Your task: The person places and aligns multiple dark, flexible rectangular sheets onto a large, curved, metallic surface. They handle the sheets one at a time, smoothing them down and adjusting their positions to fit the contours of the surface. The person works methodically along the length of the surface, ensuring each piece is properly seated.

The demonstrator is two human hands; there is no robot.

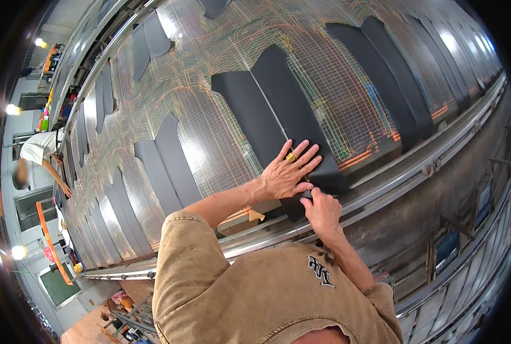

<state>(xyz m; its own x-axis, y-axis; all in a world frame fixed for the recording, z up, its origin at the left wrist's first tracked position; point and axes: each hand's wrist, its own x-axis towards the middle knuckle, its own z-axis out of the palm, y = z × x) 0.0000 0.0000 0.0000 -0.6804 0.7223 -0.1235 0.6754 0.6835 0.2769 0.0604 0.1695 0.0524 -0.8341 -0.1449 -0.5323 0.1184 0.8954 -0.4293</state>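
My left hand (pixel 287 172) lies spread on a black sheet-like panel (pixel 293 94), near its lower end. A yellow ring shows on one finger. The panel lies beside another black panel (pixel 238 109), with a narrow light gap between them. Just below and to the right, my right hand (pixel 323 213) is closed at the near edge of the black material, its thumb and curled fingers gripping that edge. The material hangs dark over the table's edge there. The right fingertips are partly hidden, so whether they hold anything else cannot be seen.
The long table (pixel 201 137) has a shiny surface with coloured lines, and more black panels (pixel 376 69) lie in pairs along it. Metal rails (pixel 404 180) run along its near edge. Far left, another person (pixel 38 152) bends over the table. A tan scrap (pixel 255 216) lies near the edge.
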